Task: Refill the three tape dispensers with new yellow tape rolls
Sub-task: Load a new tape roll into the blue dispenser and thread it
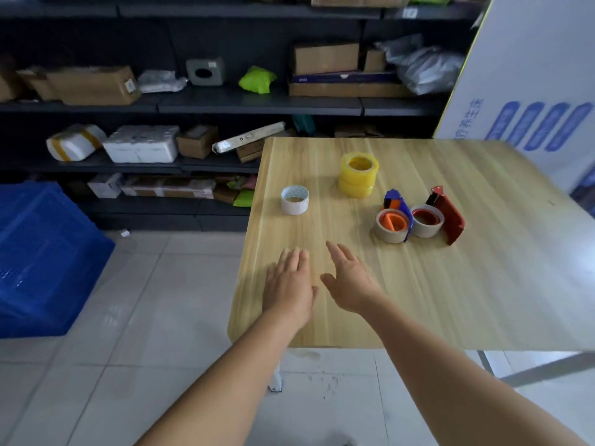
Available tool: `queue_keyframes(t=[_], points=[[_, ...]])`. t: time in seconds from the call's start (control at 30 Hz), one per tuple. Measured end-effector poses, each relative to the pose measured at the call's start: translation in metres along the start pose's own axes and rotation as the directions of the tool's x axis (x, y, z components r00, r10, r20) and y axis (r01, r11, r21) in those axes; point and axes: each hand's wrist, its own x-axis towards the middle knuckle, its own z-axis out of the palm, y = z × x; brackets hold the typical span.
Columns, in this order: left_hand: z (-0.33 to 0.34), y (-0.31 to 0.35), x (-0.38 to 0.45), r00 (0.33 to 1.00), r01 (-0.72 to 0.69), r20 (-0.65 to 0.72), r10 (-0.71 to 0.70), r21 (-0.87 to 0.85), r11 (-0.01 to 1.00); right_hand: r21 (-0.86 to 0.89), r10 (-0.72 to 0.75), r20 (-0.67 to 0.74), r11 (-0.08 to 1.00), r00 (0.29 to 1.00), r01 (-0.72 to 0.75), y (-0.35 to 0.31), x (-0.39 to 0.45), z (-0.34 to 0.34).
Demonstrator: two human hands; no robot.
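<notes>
Hands, the left hand [287,282] and right hand [348,282], hover spread and empty over the wooden table [483,284], well short of the stacked yellow tape rolls [357,179] and the blue dispenser [395,217] beside the red dispenser [442,217], so a careless reach risks toppling the stack.

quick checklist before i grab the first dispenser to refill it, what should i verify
1. Hands free: left hand and right hand open and empty. Ok.
2. New tape ready: yellow tape rolls stacked on the wooden table. Ok.
3. Roll count for three dispensers: two visible in the stack. Cannot tell.
4. Dispensers present: blue dispenser and red dispenser seen, no third. Not ok.
5. Old cores removed: both still carry near-empty rolls. Not ok.
6. Loose white core stands apart, left of the rolls. Ok.
</notes>
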Motion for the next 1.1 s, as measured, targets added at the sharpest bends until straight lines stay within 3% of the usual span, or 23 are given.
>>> queue_keyframes(t=[0.13, 0.37, 0.73, 0.93, 1.1], points=[[-0.005, 0.023, 0.028, 0.994, -0.084, 0.072, 0.079, 0.069, 0.994, -0.109, 0.048, -0.035, 0.993, 0.998, -0.051, 0.02, 0.002, -0.021], [0.01, 0.076, 0.091, 0.979, -0.169, 0.131, 0.157, 0.085, 0.982, -0.12, 0.096, -0.05, 0.988, 0.994, -0.102, 0.079, 0.039, -0.057], [0.055, 0.165, 0.198, 0.96, -0.123, 0.262, 0.097, 0.088, 0.988, -0.213, -0.032, 0.049, 0.976, 0.998, 0.042, 0.182, 0.128, -0.101], [0.081, 0.168, 0.22, 0.935, -0.098, 0.351, 0.05, 0.12, 0.988, -0.245, -0.087, 0.148, 0.962, 0.985, 0.122, 0.206, 0.154, -0.107], [0.083, 0.16, 0.226, 0.946, -0.036, 0.323, -0.023, 0.176, 0.984, -0.257, -0.084, 0.151, 0.959, 0.985, 0.122, 0.215, 0.164, -0.107]])
